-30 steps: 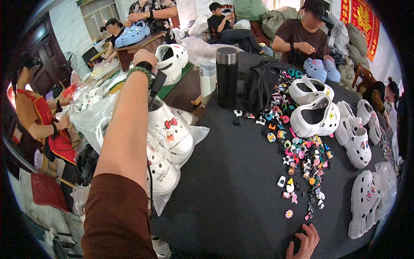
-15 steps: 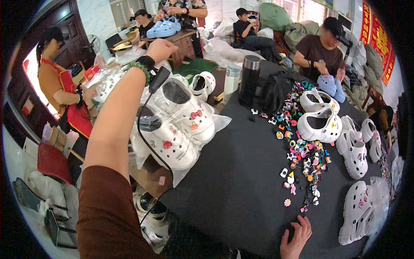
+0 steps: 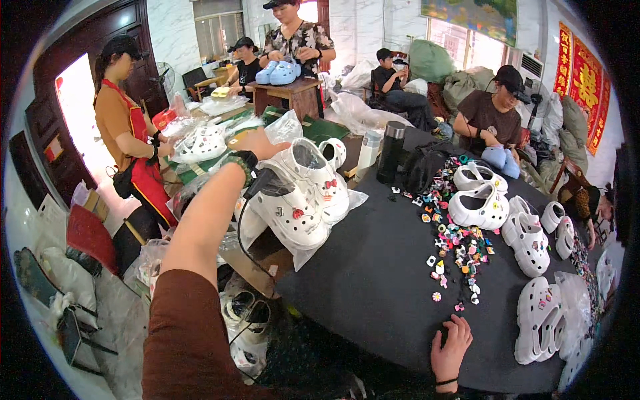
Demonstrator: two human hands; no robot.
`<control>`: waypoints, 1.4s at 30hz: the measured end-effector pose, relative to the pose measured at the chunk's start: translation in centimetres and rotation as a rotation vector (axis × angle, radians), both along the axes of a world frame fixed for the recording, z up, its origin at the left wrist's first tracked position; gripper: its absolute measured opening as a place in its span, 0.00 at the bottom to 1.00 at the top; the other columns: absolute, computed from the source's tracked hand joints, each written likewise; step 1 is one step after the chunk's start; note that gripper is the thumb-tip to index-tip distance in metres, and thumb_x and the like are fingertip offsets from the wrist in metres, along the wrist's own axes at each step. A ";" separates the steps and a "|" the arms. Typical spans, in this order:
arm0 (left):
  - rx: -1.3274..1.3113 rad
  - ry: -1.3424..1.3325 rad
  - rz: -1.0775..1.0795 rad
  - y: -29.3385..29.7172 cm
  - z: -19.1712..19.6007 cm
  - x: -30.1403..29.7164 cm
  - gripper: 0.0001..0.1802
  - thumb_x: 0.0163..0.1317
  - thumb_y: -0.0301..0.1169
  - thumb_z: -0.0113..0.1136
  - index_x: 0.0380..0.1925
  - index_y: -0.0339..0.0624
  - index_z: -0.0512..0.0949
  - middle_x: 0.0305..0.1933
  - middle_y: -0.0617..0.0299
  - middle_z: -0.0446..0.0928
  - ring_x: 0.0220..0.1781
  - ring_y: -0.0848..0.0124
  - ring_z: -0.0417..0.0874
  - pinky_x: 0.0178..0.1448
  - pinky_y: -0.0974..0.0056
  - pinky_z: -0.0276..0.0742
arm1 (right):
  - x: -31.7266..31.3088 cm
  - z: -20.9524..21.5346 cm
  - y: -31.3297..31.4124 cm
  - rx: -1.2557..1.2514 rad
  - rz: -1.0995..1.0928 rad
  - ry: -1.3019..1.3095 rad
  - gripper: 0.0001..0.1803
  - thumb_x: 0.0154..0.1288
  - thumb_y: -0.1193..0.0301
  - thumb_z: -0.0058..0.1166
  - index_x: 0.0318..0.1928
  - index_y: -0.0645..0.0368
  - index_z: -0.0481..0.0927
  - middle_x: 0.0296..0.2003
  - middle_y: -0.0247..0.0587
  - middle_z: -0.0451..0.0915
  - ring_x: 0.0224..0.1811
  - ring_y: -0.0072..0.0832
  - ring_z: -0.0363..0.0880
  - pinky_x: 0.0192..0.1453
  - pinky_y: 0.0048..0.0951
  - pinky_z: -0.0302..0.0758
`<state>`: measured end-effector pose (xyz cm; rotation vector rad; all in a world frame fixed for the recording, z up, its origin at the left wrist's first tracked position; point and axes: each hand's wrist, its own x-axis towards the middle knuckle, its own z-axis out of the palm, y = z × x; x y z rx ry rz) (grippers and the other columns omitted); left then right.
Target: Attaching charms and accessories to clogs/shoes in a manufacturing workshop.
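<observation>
My left arm reaches far out, and my left hand (image 3: 261, 145) is by the heel end of a pair of white clogs (image 3: 299, 200) in a clear plastic bag. Its fingers are blurred and partly hidden, so I cannot tell what they hold. Red bow charms decorate the bagged clogs, which sit at the table's left edge. My right hand (image 3: 452, 350) lies on the black tabletop (image 3: 373, 287) with its fingers apart and nothing in them. Beyond its fingertips spreads a pile of colourful shoe charms (image 3: 460, 247).
White clogs (image 3: 530, 243) line the table's right side, with a plastic bag (image 3: 573, 300) beside them. A black bottle (image 3: 391, 152) and a white bottle (image 3: 369, 149) stand at the back. Co-workers stand or sit around; one handles blue clogs (image 3: 279, 72) on a wooden stand (image 3: 293, 90).
My view has shifted, showing more of the room at the back. My left hand has come down close to the bagged clogs' heels. My right hand still rests on the table.
</observation>
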<state>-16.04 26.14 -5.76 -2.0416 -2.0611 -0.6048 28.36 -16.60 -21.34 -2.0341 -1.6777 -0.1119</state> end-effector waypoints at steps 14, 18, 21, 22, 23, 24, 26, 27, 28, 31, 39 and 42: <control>0.000 -0.720 -0.498 -7.3 12.9 7.5 0.16 0.66 0.42 0.57 0.29 0.41 0.82 0.14 0.73 0.59 0.14 0.81 0.58 0.16 0.69 0.52 | 1.0 -1.4 -0.1 0.060 -0.010 -0.034 0.15 0.58 0.72 0.56 0.46 0.59 0.73 0.56 0.45 0.71 0.64 0.46 0.63 0.66 0.49 0.57; -0.033 -0.860 -0.712 -10.7 15.5 9.7 0.15 0.64 0.41 0.57 0.31 0.41 0.82 0.13 0.72 0.60 0.12 0.78 0.56 0.17 0.68 0.51 | 0.9 -1.7 0.3 0.102 0.032 -0.078 0.15 0.59 0.70 0.55 0.46 0.58 0.73 0.55 0.43 0.72 0.62 0.45 0.65 0.64 0.48 0.59; -0.082 -0.930 -0.669 -12.8 16.9 12.1 0.15 0.64 0.43 0.59 0.30 0.42 0.80 0.16 0.72 0.63 0.16 0.79 0.60 0.18 0.69 0.53 | 0.8 -1.8 0.2 0.152 0.051 -0.088 0.15 0.58 0.70 0.56 0.45 0.59 0.74 0.54 0.43 0.73 0.61 0.44 0.66 0.63 0.48 0.60; -0.102 -0.943 -0.642 -13.7 17.5 12.7 0.16 0.64 0.43 0.58 0.30 0.42 0.80 0.17 0.72 0.63 0.16 0.78 0.60 0.18 0.68 0.54 | 0.8 -1.8 0.1 0.147 0.032 -0.093 0.15 0.58 0.70 0.56 0.45 0.59 0.74 0.54 0.43 0.73 0.61 0.44 0.66 0.63 0.48 0.60; -0.106 -0.943 -0.644 -13.6 17.6 12.9 0.16 0.65 0.44 0.58 0.30 0.42 0.80 0.16 0.72 0.63 0.16 0.78 0.60 0.18 0.67 0.55 | 0.8 -1.8 0.0 0.145 0.034 -0.094 0.15 0.58 0.70 0.56 0.45 0.59 0.74 0.54 0.43 0.73 0.61 0.44 0.66 0.64 0.48 0.60; -0.107 -0.941 -0.640 -13.3 17.6 12.6 0.16 0.65 0.44 0.57 0.31 0.42 0.80 0.16 0.72 0.62 0.15 0.78 0.59 0.18 0.67 0.55 | 0.6 -1.7 0.1 0.143 0.043 -0.093 0.15 0.58 0.70 0.56 0.45 0.59 0.75 0.54 0.44 0.73 0.62 0.44 0.66 0.64 0.48 0.60; -0.290 -1.016 -0.820 -14.1 17.5 11.6 0.17 0.67 0.42 0.56 0.29 0.39 0.78 0.16 0.70 0.66 0.15 0.78 0.65 0.21 0.68 0.61 | 0.6 -1.8 0.1 0.125 0.025 -0.078 0.14 0.58 0.70 0.56 0.45 0.59 0.75 0.54 0.44 0.73 0.62 0.44 0.66 0.64 0.48 0.61; -0.380 -1.101 -0.850 -15.7 17.1 11.5 0.16 0.66 0.40 0.56 0.27 0.39 0.77 0.16 0.69 0.67 0.16 0.78 0.67 0.21 0.69 0.63 | 0.6 -1.8 0.1 0.131 0.030 -0.074 0.14 0.58 0.70 0.56 0.45 0.59 0.75 0.54 0.44 0.73 0.62 0.44 0.66 0.64 0.48 0.61; -0.477 -1.183 -0.884 -17.4 16.3 11.8 0.15 0.66 0.38 0.57 0.25 0.40 0.76 0.16 0.69 0.69 0.16 0.78 0.69 0.22 0.69 0.65 | 0.8 -1.9 0.1 0.137 0.027 -0.070 0.14 0.58 0.70 0.56 0.45 0.59 0.75 0.54 0.44 0.73 0.62 0.44 0.66 0.64 0.48 0.61; -0.573 -1.104 -0.735 -22.2 11.6 11.7 0.12 0.62 0.35 0.60 0.23 0.41 0.75 0.15 0.68 0.69 0.16 0.77 0.71 0.25 0.69 0.69 | 1.0 -1.8 -0.2 0.139 0.013 -0.081 0.14 0.59 0.70 0.55 0.46 0.58 0.75 0.54 0.43 0.74 0.62 0.44 0.66 0.64 0.48 0.61; -0.782 -1.605 -0.552 -22.4 0.6 4.5 0.14 0.67 0.34 0.52 0.44 0.34 0.79 0.27 0.68 0.75 0.27 0.75 0.75 0.37 0.67 0.75 | 1.8 -2.1 0.7 0.111 0.060 0.122 0.12 0.57 0.72 0.57 0.43 0.57 0.75 0.52 0.42 0.75 0.62 0.44 0.67 0.63 0.47 0.62; -0.792 -1.749 -0.668 -22.4 -2.5 3.3 0.20 0.70 0.37 0.45 0.54 0.33 0.73 0.44 0.58 0.79 0.37 0.68 0.79 0.51 0.57 0.77 | 1.7 -0.6 2.2 0.267 0.173 0.259 0.09 0.59 0.75 0.57 0.42 0.58 0.77 0.45 0.44 0.79 0.53 0.40 0.76 0.53 0.40 0.72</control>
